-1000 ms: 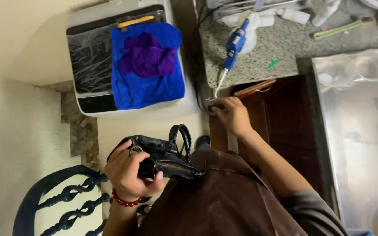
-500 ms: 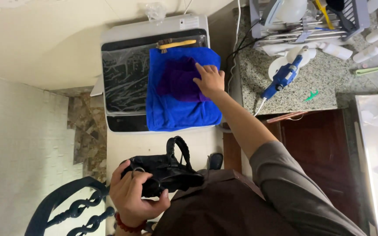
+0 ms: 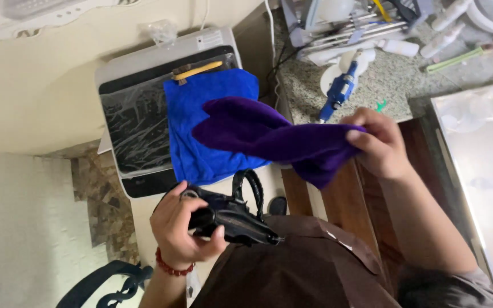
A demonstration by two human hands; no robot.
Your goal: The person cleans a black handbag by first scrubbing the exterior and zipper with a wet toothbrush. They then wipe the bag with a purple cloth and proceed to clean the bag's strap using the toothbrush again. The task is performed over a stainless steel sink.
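My right hand grips one end of a purple cloth, which hangs stretched in the air toward the left. Its far end trails over a blue cloth that lies spread on a white appliance with a dark glass top. Low in the view, close to my body, my left hand holds a black leather bag whose loop handle stands up. A red bead bracelet circles my left wrist.
A granite counter at the top right carries a blue-and-white tool, a dish rack with utensils and several bottles. A steel sink surface lies at the right. A black metal chair back shows at the bottom left.
My right hand went from the counter edge to the purple cloth on the blue one, then lifted it off and pulled it right. The left hand kept holding the bag.
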